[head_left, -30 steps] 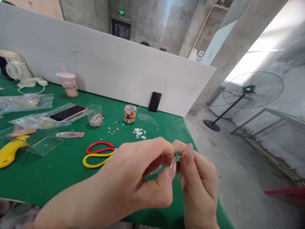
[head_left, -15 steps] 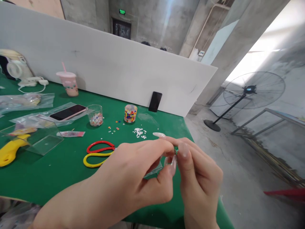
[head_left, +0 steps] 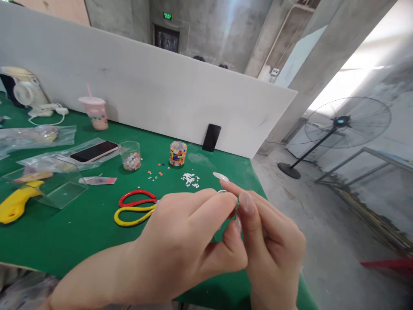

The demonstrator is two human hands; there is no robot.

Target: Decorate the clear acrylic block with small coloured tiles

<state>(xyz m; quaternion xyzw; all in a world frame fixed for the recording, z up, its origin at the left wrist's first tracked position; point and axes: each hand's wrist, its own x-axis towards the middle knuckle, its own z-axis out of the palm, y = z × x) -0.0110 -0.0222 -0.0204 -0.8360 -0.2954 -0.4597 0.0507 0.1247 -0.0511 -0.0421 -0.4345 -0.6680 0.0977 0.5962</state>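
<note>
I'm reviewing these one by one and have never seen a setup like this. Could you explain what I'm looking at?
There is no machine here: the left hand and right hand are a person's own, bare. Every picture comes from one camera worn on that person's head, looking forward and down.

On the green tabletop lie red-and-yellow-handled scissors and loose white pieces. Farther back stand a clear cup holding small pieces and a cup covered in coloured tiles. A dark phone leans against the white partition.

The fingertips of both hands meet, seemingly around something tiny. The fingers hide it, so I can't say what it is.
</note>
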